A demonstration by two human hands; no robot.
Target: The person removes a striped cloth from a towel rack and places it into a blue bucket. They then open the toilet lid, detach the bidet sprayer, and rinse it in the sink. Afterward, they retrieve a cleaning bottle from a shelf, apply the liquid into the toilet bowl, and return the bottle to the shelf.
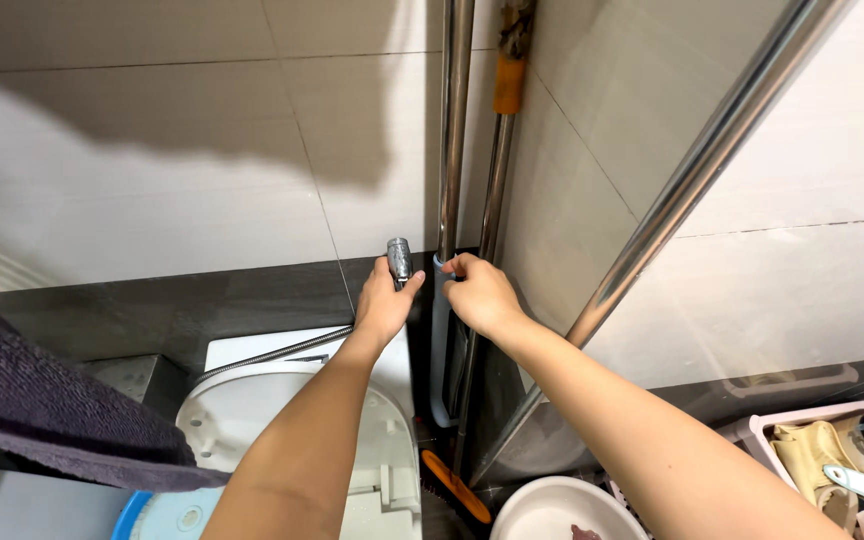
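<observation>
Head: sprayer (pixel 399 258) above left grip (pixel 382 305)

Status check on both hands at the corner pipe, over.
Left hand shut on chrome spray head with metal hose. Right hand pinching small blue fitting on upright chrome pipe. Nothing between them.

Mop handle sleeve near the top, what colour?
Orange sleeve on a silver mop handle, clearest in the head view, above the right hand.
</observation>
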